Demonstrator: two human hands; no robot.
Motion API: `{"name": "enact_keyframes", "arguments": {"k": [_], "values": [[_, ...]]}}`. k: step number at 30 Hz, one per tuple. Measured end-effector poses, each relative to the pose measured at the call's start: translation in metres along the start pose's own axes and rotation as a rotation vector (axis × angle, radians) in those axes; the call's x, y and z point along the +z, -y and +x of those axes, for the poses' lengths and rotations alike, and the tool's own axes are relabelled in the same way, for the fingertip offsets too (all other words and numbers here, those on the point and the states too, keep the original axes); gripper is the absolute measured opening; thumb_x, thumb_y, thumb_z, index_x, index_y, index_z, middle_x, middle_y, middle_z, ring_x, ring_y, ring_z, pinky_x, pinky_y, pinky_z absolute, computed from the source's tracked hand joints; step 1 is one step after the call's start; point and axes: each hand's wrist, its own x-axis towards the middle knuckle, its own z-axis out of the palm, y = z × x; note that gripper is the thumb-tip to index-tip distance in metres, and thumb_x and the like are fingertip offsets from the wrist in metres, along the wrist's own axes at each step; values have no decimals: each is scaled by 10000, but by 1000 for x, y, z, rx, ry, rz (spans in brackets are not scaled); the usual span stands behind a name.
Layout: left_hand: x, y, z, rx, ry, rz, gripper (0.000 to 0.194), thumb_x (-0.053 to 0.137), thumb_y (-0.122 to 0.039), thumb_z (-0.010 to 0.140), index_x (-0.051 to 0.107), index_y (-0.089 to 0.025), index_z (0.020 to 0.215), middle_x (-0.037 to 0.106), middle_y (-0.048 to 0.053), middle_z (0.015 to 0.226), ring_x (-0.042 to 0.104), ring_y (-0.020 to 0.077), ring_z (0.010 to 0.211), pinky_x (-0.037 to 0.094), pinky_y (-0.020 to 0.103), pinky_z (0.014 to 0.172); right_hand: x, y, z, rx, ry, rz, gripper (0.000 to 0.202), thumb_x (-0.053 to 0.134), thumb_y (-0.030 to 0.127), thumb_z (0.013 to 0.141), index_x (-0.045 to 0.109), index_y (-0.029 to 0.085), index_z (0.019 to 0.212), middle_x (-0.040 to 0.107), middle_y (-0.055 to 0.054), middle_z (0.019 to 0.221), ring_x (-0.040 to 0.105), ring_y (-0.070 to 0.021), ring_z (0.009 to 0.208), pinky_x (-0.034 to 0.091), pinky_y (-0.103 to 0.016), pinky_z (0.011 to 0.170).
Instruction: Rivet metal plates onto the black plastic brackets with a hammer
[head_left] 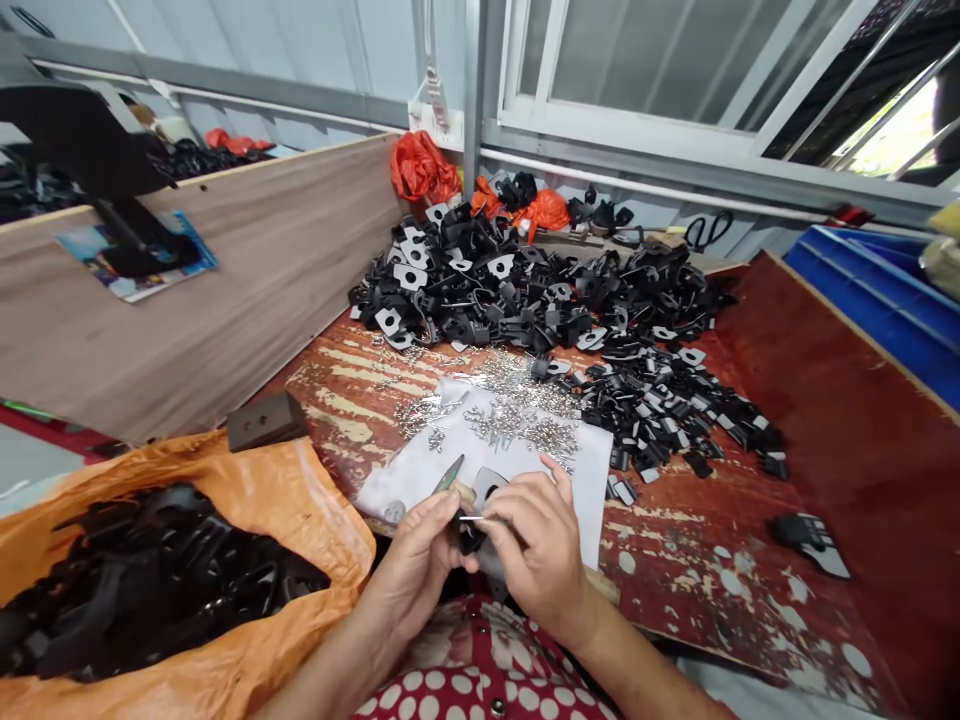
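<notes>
Low in front of my body, my left hand (421, 545) is closed around a small black plastic part (471, 535). Thumb and fingertips of my right hand (536, 535) pinch a thin metal pin (472, 518), held against that part. A grey plate with a hole (489, 482) shows just beyond my fingers; whether it belongs to the held part I cannot tell. Beside my left thumb a green pointed tool (451, 472) sticks out. White paper (405, 480) lies under and beyond my hands, with many loose metal pins (502, 415) on it.
A big heap of black and grey plastic parts (525, 290) fills the table's back, with smaller pieces (667, 400) at right. An orange bag (330, 480) of black parts stands at left, near a brown block (266, 420). Wooden boards (300, 220) flank the table; a blue crate (862, 290) stands right.
</notes>
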Motion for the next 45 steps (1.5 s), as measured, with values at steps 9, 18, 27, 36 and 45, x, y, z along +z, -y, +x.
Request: {"name": "enact_keyframes", "arguments": {"k": [9,18,27,36,45], "values": [[2,7,-4,35,-93,-19,244,840,-356,769,674,-177,751,597,-28,712,532,110,620,505,207,561,14,2,-10,-216,92,-162,213,495,84,919,601,268,931,739,12,844,659,-191,797,228,-553,1186],[-29,5,-44,110,-81,271,352,899,-375,699,629,-245,883,611,-48,757,541,118,626,466,191,548,19,0,-18,-241,170,-64,152,503,108,943,570,242,921,667,6,794,580,-182,782,398,-450,998],[-73,-15,-55,216,-266,931,428,496,-557,952,713,-214,1089,636,7,709,597,230,697,465,304,654,7,-50,-42,81,499,-620,134,687,194,868,553,204,877,630,-62,836,615,-250,786,474,-344,670],[-74,16,-12,311,-251,981,412,396,-468,992,696,-203,894,503,-34,614,526,199,624,393,302,612,-37,-25,-44,4,381,-193,552,414,160,1040,314,283,1568,670,-33,901,655,-172,735,507,-276,659],[-79,19,-12,345,-271,978,396,393,-457,1007,547,-242,713,501,-34,626,494,180,605,383,289,592,-18,-25,-57,-60,382,-214,575,379,111,1021,332,233,1581,620,-35,819,634,-179,700,519,-272,617]]}}
